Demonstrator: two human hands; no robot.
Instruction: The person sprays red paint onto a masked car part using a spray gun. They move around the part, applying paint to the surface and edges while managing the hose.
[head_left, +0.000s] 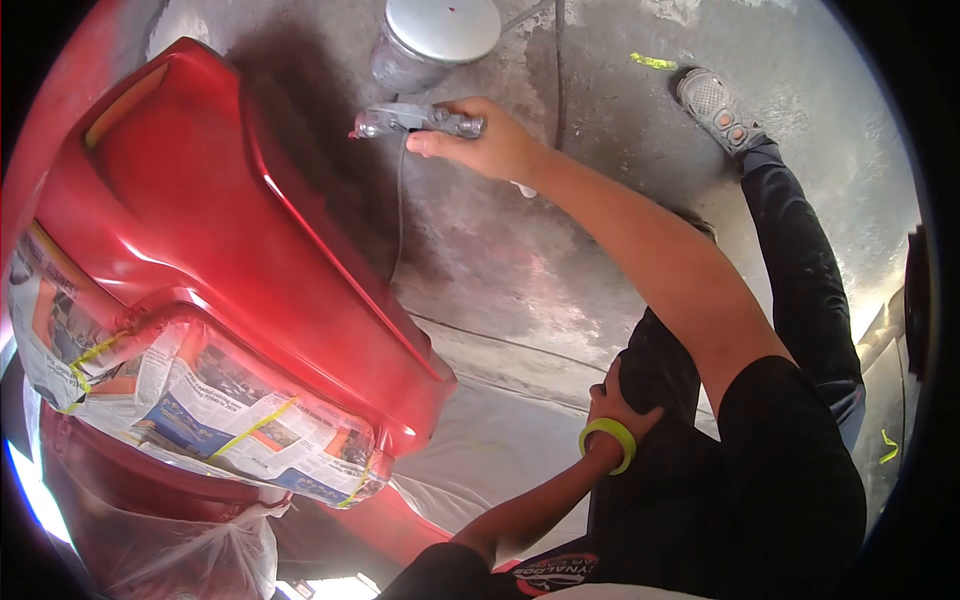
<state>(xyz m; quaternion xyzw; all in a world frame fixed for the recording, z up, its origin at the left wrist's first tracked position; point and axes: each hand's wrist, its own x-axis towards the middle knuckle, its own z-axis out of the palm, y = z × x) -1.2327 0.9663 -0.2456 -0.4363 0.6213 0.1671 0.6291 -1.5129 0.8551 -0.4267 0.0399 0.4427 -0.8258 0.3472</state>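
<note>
My right hand [490, 140] is wrapped around a metal spray gun [420, 121], its nozzle pointing left near the upper edge of a glossy red car bumper [240, 240]. A silver cup [440, 40] with a round lid sits just above the gun and seems joined to it. From the gun a thin grey hose [400, 220] hangs down behind the bumper. My left hand [618, 400], with a yellow-green band [610, 440] at the wrist, rests on my bent, black-clad knee, thumb apart from the fingers. No tool shows in it.
Newspaper [230, 410] held by yellow tape masks the bumper's lower side. Clear plastic sheeting [180, 550] hangs at the bottom left. A dark hose [560, 80] lies on the stained concrete floor [620, 120]. My foot in a grey shoe [718, 108] stretches out at the upper right.
</note>
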